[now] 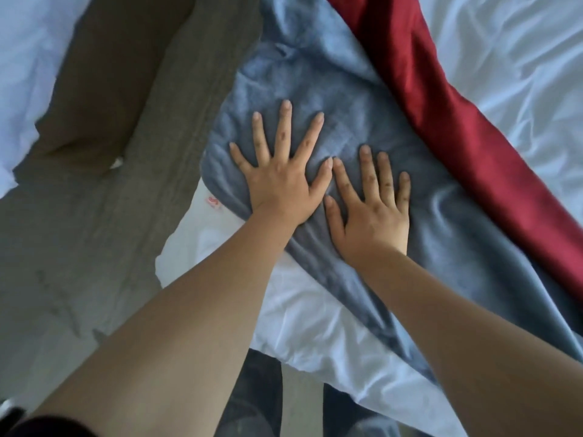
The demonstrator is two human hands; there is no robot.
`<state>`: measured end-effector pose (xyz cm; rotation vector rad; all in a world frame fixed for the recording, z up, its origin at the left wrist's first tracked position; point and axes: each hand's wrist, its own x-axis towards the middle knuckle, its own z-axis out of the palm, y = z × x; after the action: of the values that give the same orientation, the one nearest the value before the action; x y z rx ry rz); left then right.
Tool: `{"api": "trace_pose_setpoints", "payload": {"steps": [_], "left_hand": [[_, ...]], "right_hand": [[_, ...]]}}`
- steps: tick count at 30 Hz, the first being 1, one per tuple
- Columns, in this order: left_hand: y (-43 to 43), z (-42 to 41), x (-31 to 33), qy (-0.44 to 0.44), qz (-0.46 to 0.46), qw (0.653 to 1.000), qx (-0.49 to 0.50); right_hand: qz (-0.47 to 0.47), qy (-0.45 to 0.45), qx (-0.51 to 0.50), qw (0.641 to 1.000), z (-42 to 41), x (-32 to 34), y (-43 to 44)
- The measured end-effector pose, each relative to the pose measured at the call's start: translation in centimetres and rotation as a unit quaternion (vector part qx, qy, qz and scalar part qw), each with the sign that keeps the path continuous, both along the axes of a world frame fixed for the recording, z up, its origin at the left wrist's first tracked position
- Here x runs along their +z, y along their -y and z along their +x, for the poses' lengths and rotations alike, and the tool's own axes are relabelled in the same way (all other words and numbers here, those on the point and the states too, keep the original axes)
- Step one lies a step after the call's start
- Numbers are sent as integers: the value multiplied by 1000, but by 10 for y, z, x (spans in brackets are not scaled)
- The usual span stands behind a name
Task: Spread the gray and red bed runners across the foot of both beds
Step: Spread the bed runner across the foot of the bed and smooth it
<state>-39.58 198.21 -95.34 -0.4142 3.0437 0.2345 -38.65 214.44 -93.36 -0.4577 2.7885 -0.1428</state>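
Note:
A gray bed runner [315, 74] lies wrinkled across the corner of a white bed [504, 58], its end hanging over the bed's left edge. A shiny red bed runner [441, 121] lies beside it on the right, running diagonally and touching its edge. My left hand [280, 175] rests flat on the gray runner with fingers spread. My right hand [372, 206] lies flat next to it, palm down, fingers apart. Neither hand grips the cloth.
A gray carpeted floor [79, 247] fills the gap on the left. A second white bed [25, 58] shows at the far left edge. A white sheet corner [239, 263] with a small pink label sticks out under the runner. My dark trousers appear at the bottom.

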Motion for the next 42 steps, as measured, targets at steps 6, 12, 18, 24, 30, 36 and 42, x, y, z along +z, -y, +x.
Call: {"api": "trace_pose_setpoints", "payload": {"steps": [6, 12, 18, 24, 30, 36, 42], "left_hand": [[11, 25, 13, 43, 34, 998, 30], [34, 60, 18, 78, 45, 992, 87], [50, 81, 40, 71, 91, 991, 73], [90, 126, 48, 127, 28, 988, 79], [116, 174, 49, 150, 28, 980, 127], [99, 140, 41, 93, 57, 988, 112], [88, 72, 35, 39, 117, 981, 151]], "right_hand": [[-63, 44, 47, 996, 50, 27, 27], [-144, 63, 56, 986, 99, 31, 44], [-261, 16, -60, 963, 108, 46, 67], [-297, 56, 67, 951, 169, 58, 89], [-192, 232, 185, 936, 244, 49, 99], [-258, 155, 168, 939, 228, 66, 100], [-282, -63, 169, 942, 110, 60, 104]]}}
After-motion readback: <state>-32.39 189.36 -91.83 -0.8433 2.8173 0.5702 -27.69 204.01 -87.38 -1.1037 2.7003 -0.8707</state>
